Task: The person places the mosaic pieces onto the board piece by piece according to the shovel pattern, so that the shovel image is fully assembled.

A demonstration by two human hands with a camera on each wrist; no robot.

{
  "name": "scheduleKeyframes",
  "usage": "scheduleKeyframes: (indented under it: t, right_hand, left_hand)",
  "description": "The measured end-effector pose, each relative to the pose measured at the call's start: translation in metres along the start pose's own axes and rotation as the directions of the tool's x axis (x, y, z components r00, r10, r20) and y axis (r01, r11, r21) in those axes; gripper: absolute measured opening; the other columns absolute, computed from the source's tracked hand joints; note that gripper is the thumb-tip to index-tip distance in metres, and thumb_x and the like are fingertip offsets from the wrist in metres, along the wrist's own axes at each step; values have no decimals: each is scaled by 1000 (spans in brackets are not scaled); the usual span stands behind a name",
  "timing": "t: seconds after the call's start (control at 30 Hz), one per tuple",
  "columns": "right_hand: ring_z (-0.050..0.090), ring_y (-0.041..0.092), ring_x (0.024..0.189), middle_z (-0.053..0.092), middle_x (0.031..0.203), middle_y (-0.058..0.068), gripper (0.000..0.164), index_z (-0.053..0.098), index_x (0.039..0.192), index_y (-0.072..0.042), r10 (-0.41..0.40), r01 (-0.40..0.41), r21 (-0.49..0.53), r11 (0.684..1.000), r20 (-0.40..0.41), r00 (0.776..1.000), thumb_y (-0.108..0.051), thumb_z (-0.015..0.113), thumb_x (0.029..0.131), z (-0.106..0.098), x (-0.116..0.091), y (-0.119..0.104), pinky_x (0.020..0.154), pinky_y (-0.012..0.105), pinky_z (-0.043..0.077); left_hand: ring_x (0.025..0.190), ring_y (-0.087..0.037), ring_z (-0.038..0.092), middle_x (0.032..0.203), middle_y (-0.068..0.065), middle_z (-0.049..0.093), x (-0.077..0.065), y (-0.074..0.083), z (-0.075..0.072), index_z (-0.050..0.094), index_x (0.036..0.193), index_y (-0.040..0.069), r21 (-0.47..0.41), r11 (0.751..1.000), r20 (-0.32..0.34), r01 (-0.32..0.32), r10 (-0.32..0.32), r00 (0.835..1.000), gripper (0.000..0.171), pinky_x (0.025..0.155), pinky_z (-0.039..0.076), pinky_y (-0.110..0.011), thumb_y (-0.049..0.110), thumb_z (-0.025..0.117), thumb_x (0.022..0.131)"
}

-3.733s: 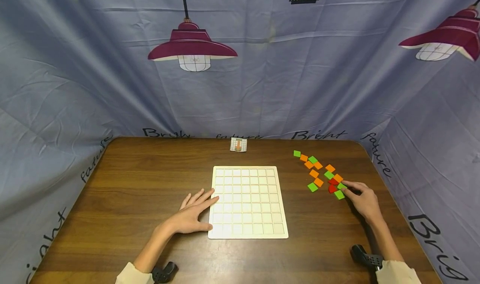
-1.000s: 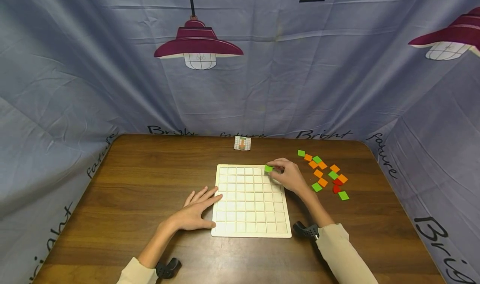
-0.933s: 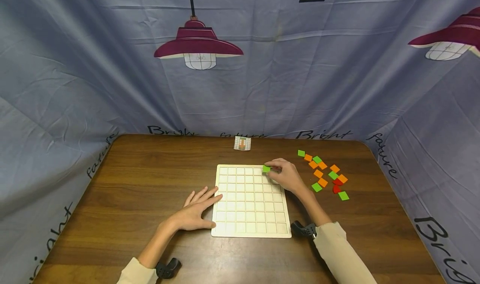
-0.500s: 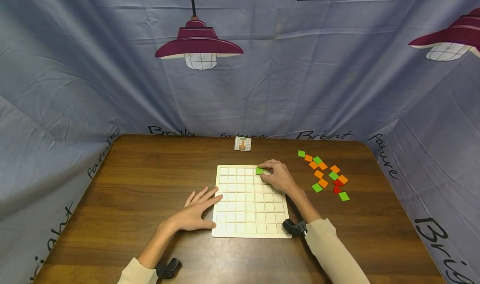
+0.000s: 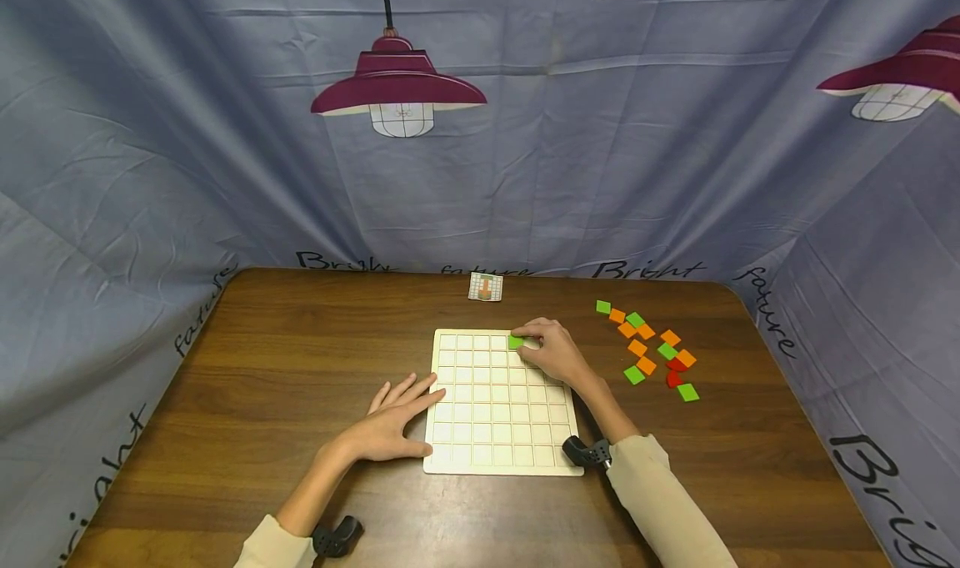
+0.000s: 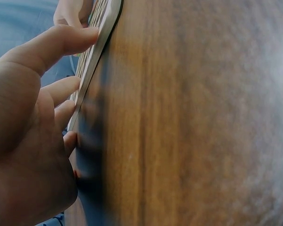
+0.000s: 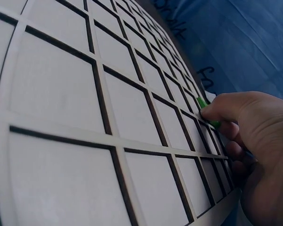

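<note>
A pale square board [image 5: 491, 414] with a grid of recessed cells lies on the table. My right hand [image 5: 553, 353] pinches a green square tile [image 5: 515, 343] between thumb and fingers, low over the board's far row, right of its middle. In the right wrist view the green tile [image 7: 201, 102] shows partly behind the thumb, close to the grid. My left hand [image 5: 386, 429] is spread at the board's left edge, thumb and fingertips touching the rim. The left wrist view shows the left thumb [image 6: 80, 39] on that edge, palm off the wood.
Several loose tiles lie right of the board, among them an orange tile [image 5: 637, 348], a green tile [image 5: 687, 393] and a red tile [image 5: 673, 379]. A small card [image 5: 485, 287] printed with a grid and an orange arrow-like shape lies behind the board. Printed curtains [image 5: 495, 193] surround the wooden table [image 5: 300, 343].
My right hand has picked a green tile from the loose group and carried it left to the board's far row, lately sliding slightly further left. The left hand stays at the board's edge.
</note>
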State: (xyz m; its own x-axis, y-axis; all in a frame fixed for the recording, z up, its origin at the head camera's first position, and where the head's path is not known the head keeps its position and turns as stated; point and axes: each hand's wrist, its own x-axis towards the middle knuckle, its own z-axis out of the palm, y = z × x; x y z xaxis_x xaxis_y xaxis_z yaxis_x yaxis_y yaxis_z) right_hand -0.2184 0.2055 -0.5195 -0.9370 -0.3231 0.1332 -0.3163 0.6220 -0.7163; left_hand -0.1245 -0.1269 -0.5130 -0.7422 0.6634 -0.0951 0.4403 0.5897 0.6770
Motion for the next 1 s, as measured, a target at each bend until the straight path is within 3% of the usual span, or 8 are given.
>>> scheduleKeyframes:
  t: [0.6,1.0]
  right_hand:
    - [51,29,109,63,116,8,35,72,121,-9,-1,1,5,1000,-12,1000,-9,74,86,3,0,2,89,47,42]
    - [58,28,104,63,123,10,32,72,121,-6,38,-28,63,998,-151,988,-13,74,90,-8,-19,4,87,45,48]
  left_hand:
    - [149,-41,4,165,-12,17,1,1,-1,35,156,11,8,1000,4,3,-3,1000,82,111,-6,-67,32,72,87]
    - [150,-41,4,165,-12,18,0,1,-1,36,156,10,-4,1000,5,2,-2,1000,82,111,-6,-67,32,73,86]
